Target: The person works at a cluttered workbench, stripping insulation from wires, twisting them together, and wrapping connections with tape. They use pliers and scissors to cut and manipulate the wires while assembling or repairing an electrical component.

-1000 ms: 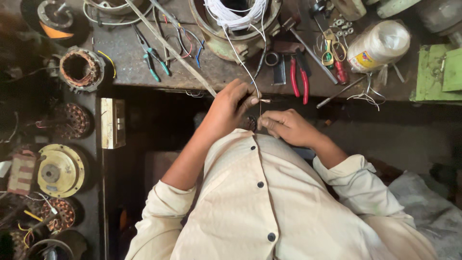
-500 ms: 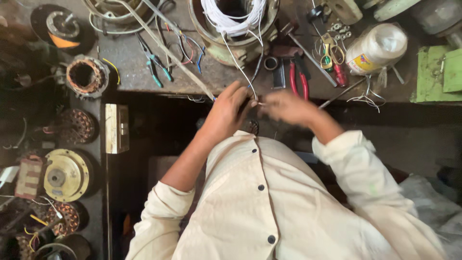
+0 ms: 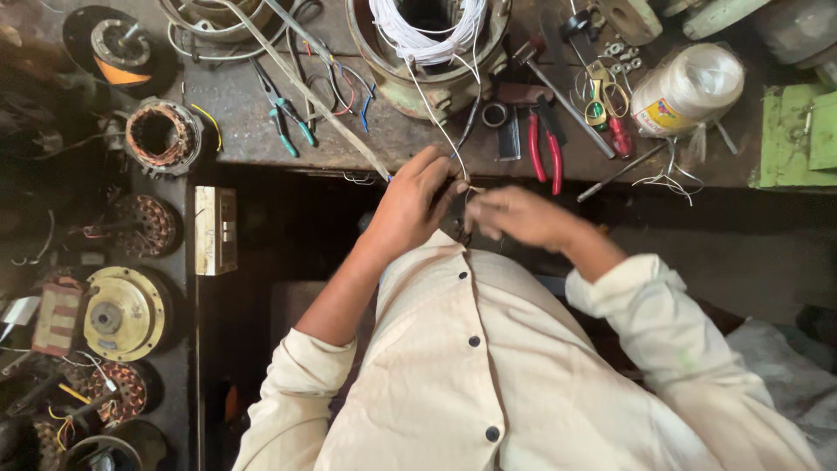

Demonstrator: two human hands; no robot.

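At the bench (image 3: 261, 131) edge, below the big motor housing (image 3: 427, 52) still stuffed with loose white wire, a thin strand (image 3: 433, 122) runs down to the hands. The left hand (image 3: 417, 205) pinches it between closed fingers; the blurred right hand (image 3: 519, 216) curls near the same strand, its grip unclear. Red pliers (image 3: 545, 144) lie untouched just beyond, so the winding looks far from finished.

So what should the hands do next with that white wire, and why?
Probably pull the white wire a little tighter toward the body. The left hand pinches it at the bench edge, the right hand meets it there, and the wire runs slack up to the motor housing.
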